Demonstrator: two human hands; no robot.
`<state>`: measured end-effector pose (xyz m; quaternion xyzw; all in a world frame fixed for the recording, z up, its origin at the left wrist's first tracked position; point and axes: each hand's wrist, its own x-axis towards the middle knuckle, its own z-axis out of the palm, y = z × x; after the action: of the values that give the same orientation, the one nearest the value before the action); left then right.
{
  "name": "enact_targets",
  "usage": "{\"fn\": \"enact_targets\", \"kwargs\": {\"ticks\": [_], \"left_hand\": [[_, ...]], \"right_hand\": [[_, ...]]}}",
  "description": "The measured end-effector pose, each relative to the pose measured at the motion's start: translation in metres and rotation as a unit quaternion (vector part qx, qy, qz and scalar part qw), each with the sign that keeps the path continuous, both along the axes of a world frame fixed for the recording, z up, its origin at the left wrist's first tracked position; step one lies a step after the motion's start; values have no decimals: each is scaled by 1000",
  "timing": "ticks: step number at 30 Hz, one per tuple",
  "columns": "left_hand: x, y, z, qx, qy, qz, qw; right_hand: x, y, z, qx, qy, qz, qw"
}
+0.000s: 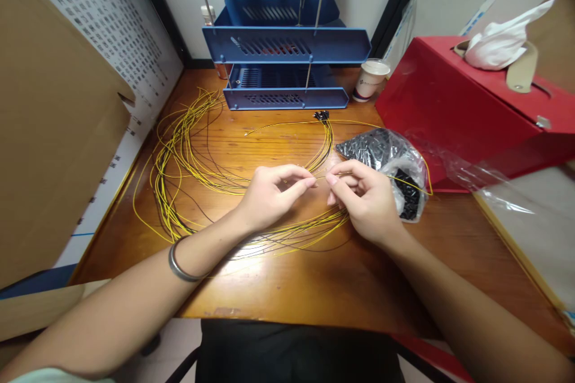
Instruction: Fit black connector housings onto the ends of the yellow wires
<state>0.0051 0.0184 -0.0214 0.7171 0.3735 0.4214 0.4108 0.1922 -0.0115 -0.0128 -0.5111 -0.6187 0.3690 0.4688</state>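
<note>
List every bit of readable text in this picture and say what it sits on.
No text can be read here.
Paper cup: a small printed mark, too blurred to read.
Printed sheet on the left wall: rows of tiny characters, too small to read.
Red box: no lettering shows.

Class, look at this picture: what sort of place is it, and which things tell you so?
Probably a small desk for hand assembly work: loose yellow wires spread on a wooden desk, a bag of small black parts, and blue stacking trays behind.

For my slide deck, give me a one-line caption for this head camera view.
Left hand and right hand pinch a thin yellow wire above looped yellow wires on a wooden desk.
</note>
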Motion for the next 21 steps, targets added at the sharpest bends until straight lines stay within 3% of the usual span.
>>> {"fn": "enact_targets", "kwargs": {"ticks": [15, 18, 21], "left_hand": [[-1, 0, 0, 37, 30, -3, 999], [-2, 2, -1, 19, 13, -22, 999], [1, 3, 3, -6, 21, -16, 1000]], "right_hand": [[0, -1, -5, -7, -31, 49, 998], [1, -1, -5, 38, -53, 47, 997], [0, -4, -4, 141, -80, -3, 987]]}}
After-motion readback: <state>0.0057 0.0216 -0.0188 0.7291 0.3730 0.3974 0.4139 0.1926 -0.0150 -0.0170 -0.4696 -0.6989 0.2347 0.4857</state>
